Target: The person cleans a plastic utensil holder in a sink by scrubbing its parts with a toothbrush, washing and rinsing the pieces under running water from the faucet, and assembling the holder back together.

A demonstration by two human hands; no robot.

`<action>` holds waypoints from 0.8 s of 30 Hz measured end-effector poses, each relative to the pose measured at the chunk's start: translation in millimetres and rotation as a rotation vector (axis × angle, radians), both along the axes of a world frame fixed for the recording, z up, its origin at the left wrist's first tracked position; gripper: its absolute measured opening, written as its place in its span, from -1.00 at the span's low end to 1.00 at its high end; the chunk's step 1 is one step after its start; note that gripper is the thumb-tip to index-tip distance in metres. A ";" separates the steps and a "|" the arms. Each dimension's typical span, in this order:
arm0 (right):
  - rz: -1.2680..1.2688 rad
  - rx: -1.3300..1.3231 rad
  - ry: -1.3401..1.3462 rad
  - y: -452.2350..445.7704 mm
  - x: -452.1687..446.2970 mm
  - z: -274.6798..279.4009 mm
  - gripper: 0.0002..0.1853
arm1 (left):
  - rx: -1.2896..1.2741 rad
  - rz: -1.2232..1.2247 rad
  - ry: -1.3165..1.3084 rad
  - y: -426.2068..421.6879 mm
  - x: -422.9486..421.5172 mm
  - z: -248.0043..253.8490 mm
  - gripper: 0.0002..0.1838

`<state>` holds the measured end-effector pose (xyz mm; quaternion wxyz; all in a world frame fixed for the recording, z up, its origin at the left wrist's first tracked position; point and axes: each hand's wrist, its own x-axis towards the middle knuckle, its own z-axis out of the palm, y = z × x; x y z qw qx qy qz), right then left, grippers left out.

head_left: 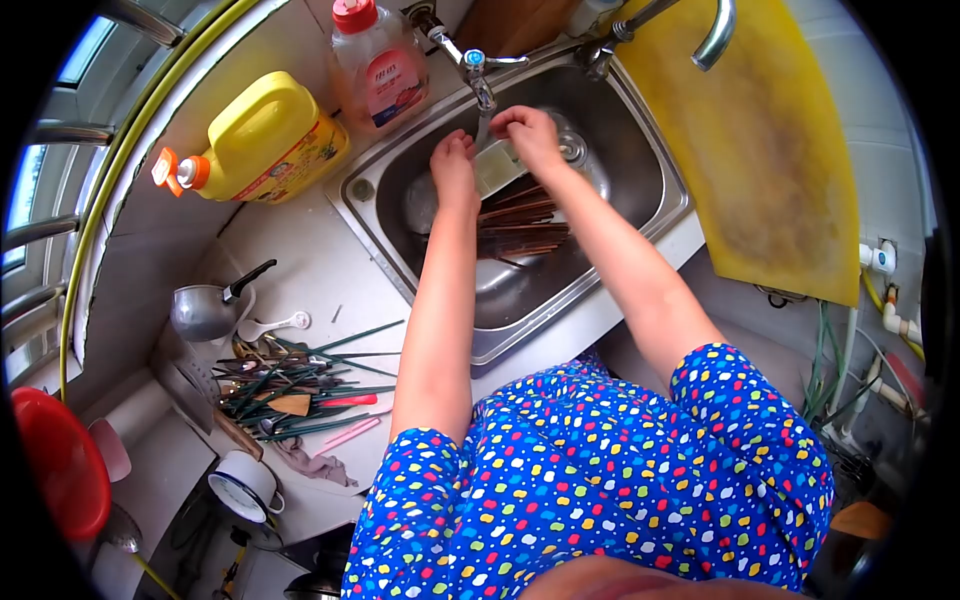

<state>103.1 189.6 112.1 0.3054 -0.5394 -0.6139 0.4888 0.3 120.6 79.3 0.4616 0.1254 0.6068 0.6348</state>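
Both hands are over the metal sink, one on each side of the thin water stream under the tap. My left hand has loosely bent fingers with nothing visible in them. Opposite it, my right hand is loosely curled, its fingers slightly apart and seemingly empty. Below and between the hands lies a clear, pale green container; whether a fingertip touches it cannot be made out. Brown chopsticks lie in the sink beneath it, beside a glassy round item.
A yellow jug and a red-capped bottle stand behind the sink. On the left counter are a small pot, a white spoon, piled utensils and an enamel mug. A yellow board leans at the right.
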 end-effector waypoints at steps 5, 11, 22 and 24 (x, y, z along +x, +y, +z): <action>-0.369 -0.512 0.549 1.4 -40.1 -29.3 -0.81 | -0.090 0.237 -0.861 48.3 11.9 1.2 -0.81; -0.067 -0.122 0.033 3.9 -35.6 -56.6 -0.83 | -0.197 0.100 -0.609 60.6 11.1 -25.1 -0.92; 0.555 0.605 -1.085 3.0 63.4 23.5 -0.88 | -0.264 -0.336 1.074 -52.2 -15.5 26.6 -0.31; 0.685 0.433 -1.184 2.7 63.9 18.2 -0.88 | -0.255 -0.432 1.071 -69.0 -9.3 22.2 -0.17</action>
